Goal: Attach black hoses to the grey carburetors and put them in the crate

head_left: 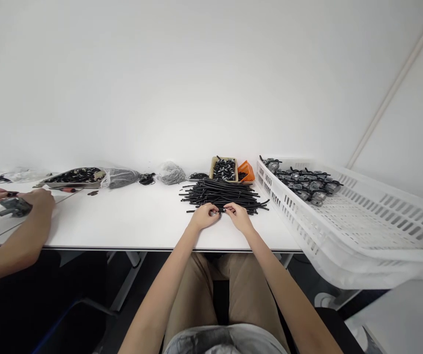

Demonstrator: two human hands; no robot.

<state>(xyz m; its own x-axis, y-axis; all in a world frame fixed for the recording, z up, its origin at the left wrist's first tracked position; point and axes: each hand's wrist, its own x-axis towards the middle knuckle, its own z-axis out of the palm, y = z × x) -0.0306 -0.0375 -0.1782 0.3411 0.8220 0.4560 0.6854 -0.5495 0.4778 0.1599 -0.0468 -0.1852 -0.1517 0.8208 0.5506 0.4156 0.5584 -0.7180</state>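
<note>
The left hand (204, 216) and right hand (239, 216) meet fingertip to fingertip at the near edge of the table (134, 223). Both are closed narrowly on one black tube (222, 211), probably pinched from either end for control. The tube pile (222, 193) lies touching the hands at 12 o'clock, presumably for short reach. A tan box (225, 169) of black fittings and an orange basket (247, 172) stand behind it. The white crate (366, 216) at 3 o'clock holds grey assemblies (307, 185). A co-worker's hand (39, 199) works at 9 o'clock.
</note>
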